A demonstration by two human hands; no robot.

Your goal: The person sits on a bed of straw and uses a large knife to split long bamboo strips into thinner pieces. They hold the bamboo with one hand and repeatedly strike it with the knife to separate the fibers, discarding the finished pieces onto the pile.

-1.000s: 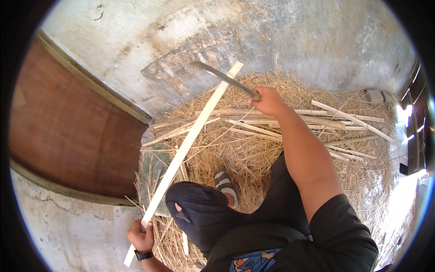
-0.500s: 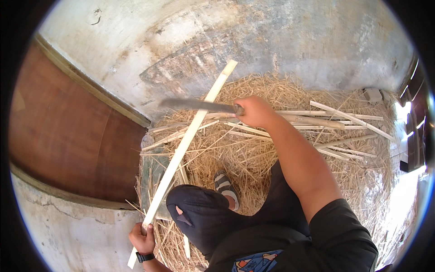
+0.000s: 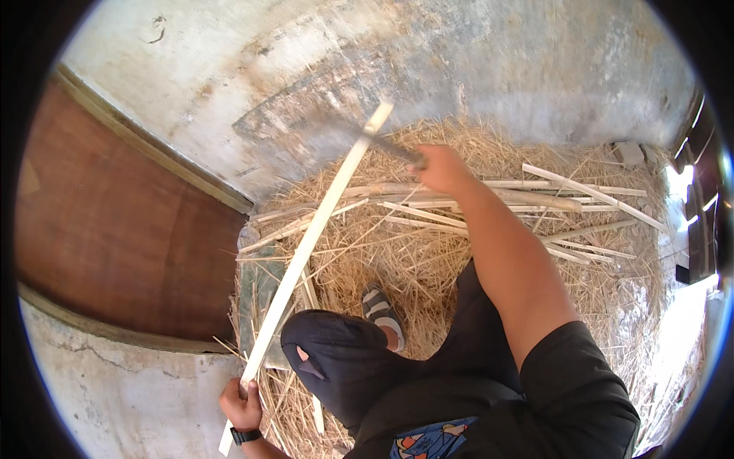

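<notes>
The long pale flat wooden strip (image 3: 310, 245) lies slanted, its low end near the bottom left, its far end up by the dark, blurred metal blade (image 3: 390, 145), which meets it there.

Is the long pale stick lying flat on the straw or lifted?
Lifted: the left hand holds the long pale stick slanting above the straw.

Bright daylight, right-edge glare, fisheye-bent edges

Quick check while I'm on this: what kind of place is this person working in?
Probably a rough outdoor or yard work spot, not a workshop: bare concrete floor, a heap of straw-like shavings strewn with split pale strips, and a brown wooden panel alongside.
</notes>
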